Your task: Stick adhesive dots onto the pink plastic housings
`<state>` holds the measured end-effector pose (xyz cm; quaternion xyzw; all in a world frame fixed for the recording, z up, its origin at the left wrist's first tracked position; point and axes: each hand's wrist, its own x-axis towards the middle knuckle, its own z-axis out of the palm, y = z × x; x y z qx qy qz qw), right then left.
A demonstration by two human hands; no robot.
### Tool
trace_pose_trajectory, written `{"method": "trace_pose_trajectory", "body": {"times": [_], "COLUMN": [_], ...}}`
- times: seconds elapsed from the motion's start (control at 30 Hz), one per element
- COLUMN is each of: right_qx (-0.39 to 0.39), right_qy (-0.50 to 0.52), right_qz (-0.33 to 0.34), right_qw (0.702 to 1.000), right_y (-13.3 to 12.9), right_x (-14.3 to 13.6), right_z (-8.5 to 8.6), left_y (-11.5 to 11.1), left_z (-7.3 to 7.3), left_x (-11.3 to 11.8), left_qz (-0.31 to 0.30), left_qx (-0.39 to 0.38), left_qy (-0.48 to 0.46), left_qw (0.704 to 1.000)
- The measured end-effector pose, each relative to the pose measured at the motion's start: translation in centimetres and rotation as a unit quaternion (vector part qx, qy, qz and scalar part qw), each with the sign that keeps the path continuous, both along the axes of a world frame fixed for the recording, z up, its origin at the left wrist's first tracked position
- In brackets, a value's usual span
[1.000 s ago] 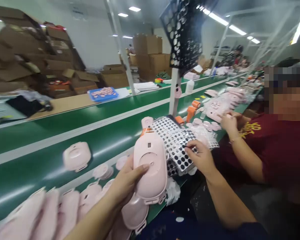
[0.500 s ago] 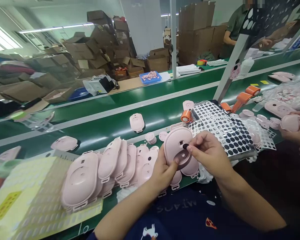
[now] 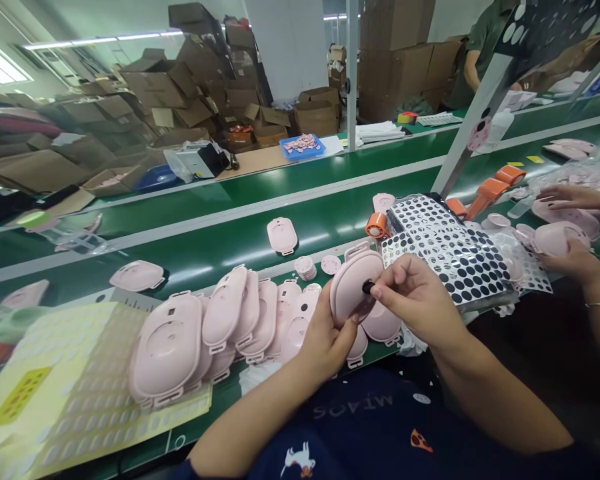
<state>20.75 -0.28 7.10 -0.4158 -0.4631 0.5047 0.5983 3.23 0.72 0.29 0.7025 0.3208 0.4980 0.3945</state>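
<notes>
A pink oval plastic cover (image 3: 349,283) is held tilted in my left hand (image 3: 330,337), with the thumb on its lower edge. My right hand (image 3: 415,300) pinches a small black round sticker (image 3: 368,287) between thumb and forefinger, against the cover's face. Left of my hands, several pink covers (image 3: 167,343) lean in an overlapping row. Sheets of black round stickers (image 3: 473,270) lie to the right of my right hand. Small pink discs (image 3: 305,267) are stacked just beyond the held cover.
Yellow sticker sheets (image 3: 25,393) lie at the left. A single pink cover (image 3: 282,236) rests on the green belt (image 3: 220,250). Orange tape dispensers (image 3: 491,190) stand beside a slanted metal post (image 3: 463,143). A co-worker's hands (image 3: 580,263) handle pink parts at the right.
The held cover has turned more edge-on, and the black sticker now touches its face. The co-worker's one hand has reached out over the pink parts. The view has shifted slightly.
</notes>
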Motion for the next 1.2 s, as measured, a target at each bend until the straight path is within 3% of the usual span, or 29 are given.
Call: {"method": "trace_pose_trajectory", "body": {"times": [0.17, 0.5, 0.67, 0.83, 0.9, 1.03, 1.2], "right_qx": [-0.003, -0.018, -0.016, -0.026, -0.035, -0.042, -0.083], "right_qy": [0.006, 0.019, -0.079, -0.287, -0.299, -0.102, 0.030], "right_qz": [0.003, 0.011, 0.000, -0.049, -0.069, 0.006, 0.068], "right_qw": [1.000, 1.000, 0.997, 0.956, 0.951, 0.994, 0.994], "right_y": [-0.1, -0.1, -0.4, -0.2, 0.3, 0.9, 0.6], "right_x": [0.2, 0.2, 0.6, 1.7, 1.6, 0.1, -1.2], "right_z": [0.0, 0.1, 0.6, 1.3, 0.8, -1.2, -2.2], "left_y": [-0.1, -0.3, -0.7, -0.6, -0.5, -0.8, -1.1], "left_z": [0.3, 0.3, -0.4, -0.4, -0.1, 0.7, 0.8], "left_x": [0.1, 0.2, -0.2, -0.2, -0.2, -0.8, -2.0], "left_qz": [0.010, 0.046, 0.074, 0.044, 0.015, -0.033, -0.033], "left_qx": [0.016, 0.132, 0.144, 0.052, -0.019, -0.138, -0.194], "left_qy": [0.022, 0.100, 0.140, 0.101, 0.057, 0.007, 0.008], "left_qw": [1.000, 0.985, 0.977, 0.993, 0.998, 0.990, 0.980]}}
